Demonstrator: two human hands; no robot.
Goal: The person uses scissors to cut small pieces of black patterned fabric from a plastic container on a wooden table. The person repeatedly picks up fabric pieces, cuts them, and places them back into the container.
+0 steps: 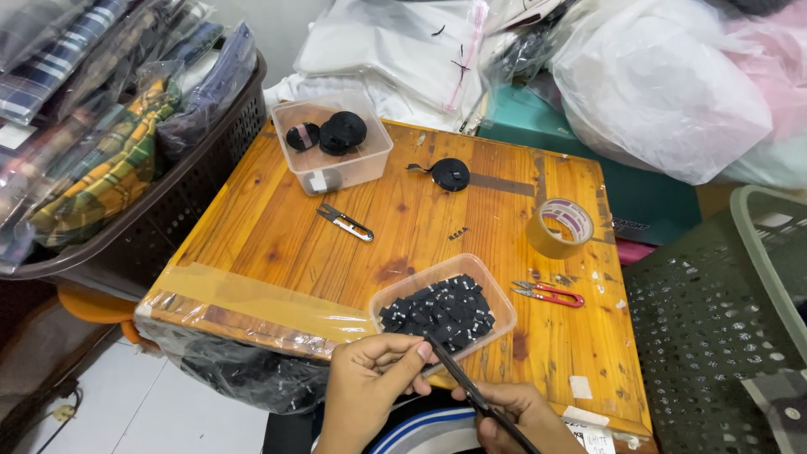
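Note:
At the near edge of a small wooden table (277,227), my left hand (370,378) pinches the end of a narrow black strip (458,378) between thumb and fingers. My right hand (517,416) holds the same strip lower down, so it runs diagonally between both hands. Just beyond my hands sits a clear plastic tub (496,298) filled with several small black label pieces (441,311).
A second clear tub (332,164) with black ribbon rolls stands at the back. On the table lie a black ribbon roll (450,174), grey thread snips (345,222), red-handled snips (551,293) and a tape roll (561,227). Baskets of folded cloth stand left; a dark plastic basket (723,303) stands right.

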